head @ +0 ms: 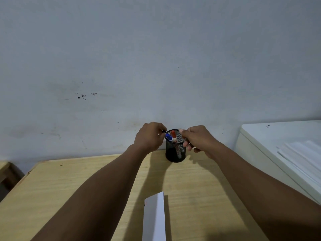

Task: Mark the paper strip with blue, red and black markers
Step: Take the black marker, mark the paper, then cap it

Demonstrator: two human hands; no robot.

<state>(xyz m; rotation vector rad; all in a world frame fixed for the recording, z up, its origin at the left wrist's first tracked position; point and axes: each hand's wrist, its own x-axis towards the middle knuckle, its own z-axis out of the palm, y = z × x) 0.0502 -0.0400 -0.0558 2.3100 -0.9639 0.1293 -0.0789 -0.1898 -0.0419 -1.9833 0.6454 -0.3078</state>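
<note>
Now both hands sit at the mesh cup (pixel 175 152) far back on the table (pixel 69 188): left hand (pixel 150 136) closed on a black marker (pixel 164 131), right hand (pixel 198 140) gripping the rim; the paper strip (pixel 154 220) lies lengthwise, well nearer the body

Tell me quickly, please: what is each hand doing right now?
Left hand: fingers closed around the blue marker at the mesh cup rim.
Right hand: fingers curled against the cup's side; firm grip cannot be told.
</note>
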